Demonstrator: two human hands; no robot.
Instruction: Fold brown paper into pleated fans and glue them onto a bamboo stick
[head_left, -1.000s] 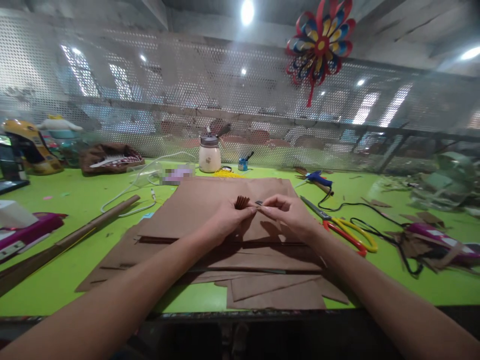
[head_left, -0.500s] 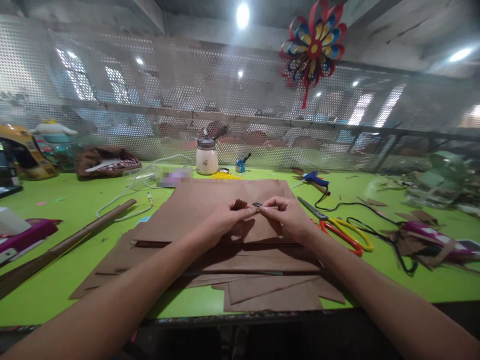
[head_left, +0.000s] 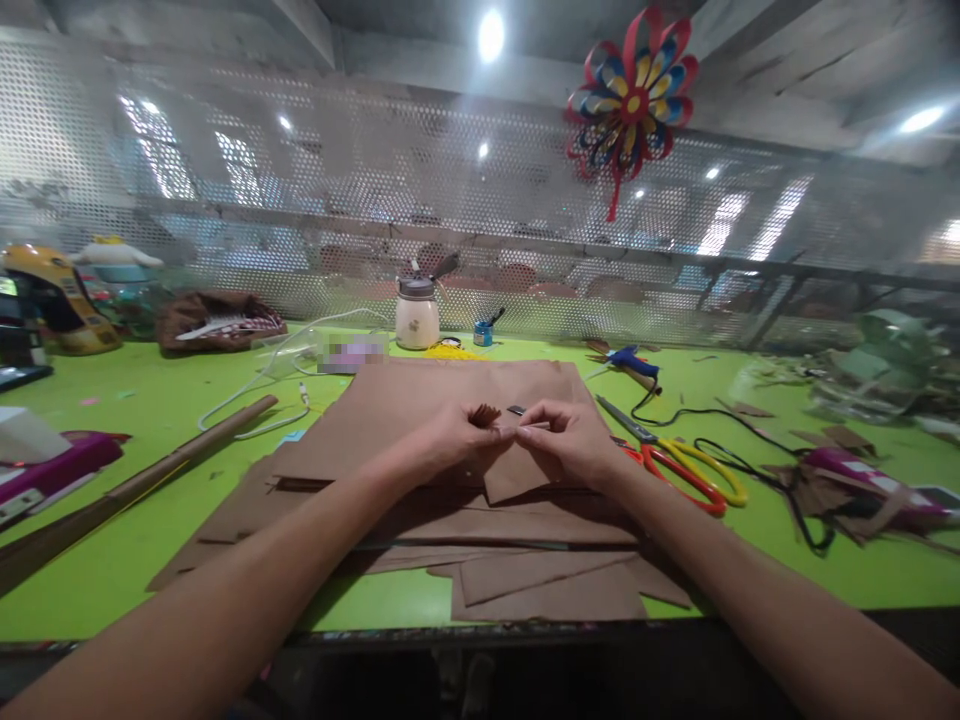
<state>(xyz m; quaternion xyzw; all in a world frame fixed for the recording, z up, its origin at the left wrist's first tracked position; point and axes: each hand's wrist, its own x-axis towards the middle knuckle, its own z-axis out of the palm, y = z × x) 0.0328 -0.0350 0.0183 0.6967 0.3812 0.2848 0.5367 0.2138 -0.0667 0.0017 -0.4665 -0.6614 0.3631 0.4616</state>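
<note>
My left hand (head_left: 450,437) is closed on a small pleated piece of brown paper (head_left: 485,413), its folds standing up above the thumb. Close beside it, my right hand (head_left: 568,442) pinches brown paper between thumb and fingers. A flat flap of brown paper (head_left: 519,476) hangs below both hands; whether it joins the pleated part is hidden by the fingers. Beyond the fingertips shows a small dark object (head_left: 516,410), too small to name. Both hands are over a stack of brown paper sheets (head_left: 420,390).
Scissors with red and yellow handles (head_left: 701,478) lie right of the stack. Behind them is a blue glue gun (head_left: 634,360) with a black cord. A long brown roll (head_left: 187,460) lies left. A lidded cream bottle (head_left: 417,318) and small blue jar (head_left: 483,333) stand behind.
The fingers have shifted slightly around the paper. The brown flap now shows below the hands, reaching down over the stack's front edge. The view has moved a little.
</note>
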